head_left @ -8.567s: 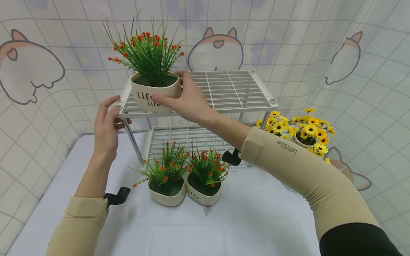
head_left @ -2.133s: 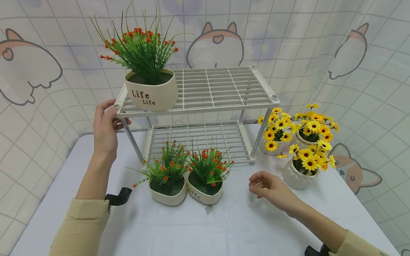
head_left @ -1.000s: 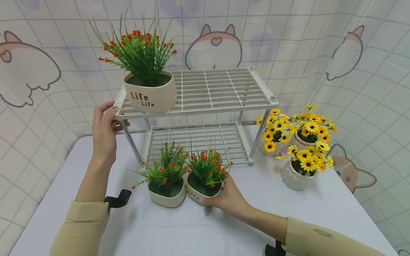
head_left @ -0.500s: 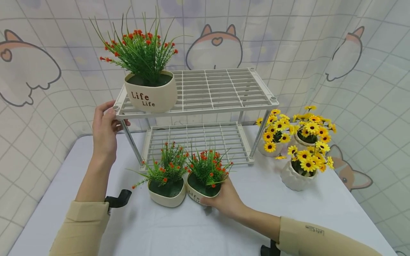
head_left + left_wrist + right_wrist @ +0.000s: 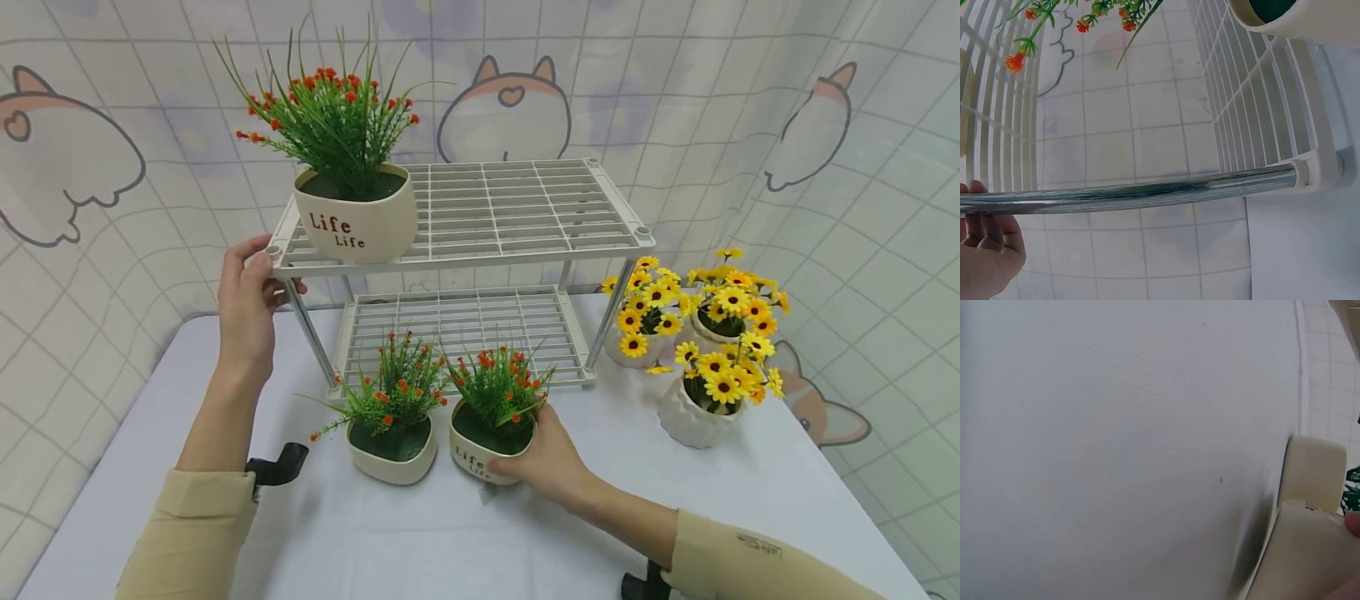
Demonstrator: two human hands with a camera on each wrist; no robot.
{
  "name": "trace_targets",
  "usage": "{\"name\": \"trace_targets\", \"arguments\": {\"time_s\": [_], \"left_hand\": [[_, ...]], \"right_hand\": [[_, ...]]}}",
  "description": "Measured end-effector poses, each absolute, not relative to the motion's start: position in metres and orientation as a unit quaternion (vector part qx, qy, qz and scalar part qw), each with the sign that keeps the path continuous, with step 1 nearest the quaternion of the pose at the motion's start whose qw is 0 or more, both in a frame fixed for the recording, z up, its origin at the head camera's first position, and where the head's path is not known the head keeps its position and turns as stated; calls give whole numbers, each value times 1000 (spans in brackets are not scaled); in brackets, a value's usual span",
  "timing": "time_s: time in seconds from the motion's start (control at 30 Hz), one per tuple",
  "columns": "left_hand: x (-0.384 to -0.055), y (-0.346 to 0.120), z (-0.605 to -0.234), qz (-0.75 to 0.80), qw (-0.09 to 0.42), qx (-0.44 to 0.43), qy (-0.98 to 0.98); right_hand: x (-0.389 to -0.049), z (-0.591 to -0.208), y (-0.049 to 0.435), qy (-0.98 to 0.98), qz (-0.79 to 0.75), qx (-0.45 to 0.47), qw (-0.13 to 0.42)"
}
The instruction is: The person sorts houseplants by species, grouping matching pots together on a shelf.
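My left hand grips the front left corner of the white two-tier wire shelf, thumb on top and fingers curled under. In the left wrist view, that hand is beside the shiny metal leg. My right hand holds a cream "Life" flowerpot with red flowers and grass by its right side, thumb across the front. A narrow gap parts it from a matching flowerpot on its left. In the right wrist view, the held pot's wall overlaps the other pot.
A third "Life" pot stands on the left of the top tier. Three white pots of yellow flowers, one in front, stand right of the shelf. White cloth covers the table; a patterned curtain hangs behind.
The third pot was set on the top tier and released. My right hand then moved to the right front pot, gripped it and shifted it slightly right, away from its neighbour. The left hand stayed.
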State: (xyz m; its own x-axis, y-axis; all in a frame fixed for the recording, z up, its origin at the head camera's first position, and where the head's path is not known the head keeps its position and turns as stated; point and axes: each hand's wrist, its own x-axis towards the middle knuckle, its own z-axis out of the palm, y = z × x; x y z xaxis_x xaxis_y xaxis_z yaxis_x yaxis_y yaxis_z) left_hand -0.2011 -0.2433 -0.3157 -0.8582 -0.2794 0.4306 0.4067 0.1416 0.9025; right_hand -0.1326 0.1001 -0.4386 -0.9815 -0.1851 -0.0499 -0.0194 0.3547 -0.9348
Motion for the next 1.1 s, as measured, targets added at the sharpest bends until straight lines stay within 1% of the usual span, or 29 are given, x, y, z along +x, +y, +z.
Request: {"name": "trace_targets", "arguments": {"time_s": [0.23,0.43,0.67,0.97,1.1], "left_hand": [[-202,-244,-315,-651,261,-43,-712],[-201,-244,-313,-654,258,-42,-710],[-200,-246,-312,-659,241,-26,-712],[-198,-248,-308,-644,229,-18,-730],[-199,-248,-308,-633,224,-19,-741]], "right_hand": [[-136,-427,113,817,-571,-35,70],[-135,-410,127,803,-591,-30,64],[-128,-393,139,795,-601,-3,79],[-123,-380,150,804,-590,-8,72],[-122,-373,153,809,-583,-24,69]]}}
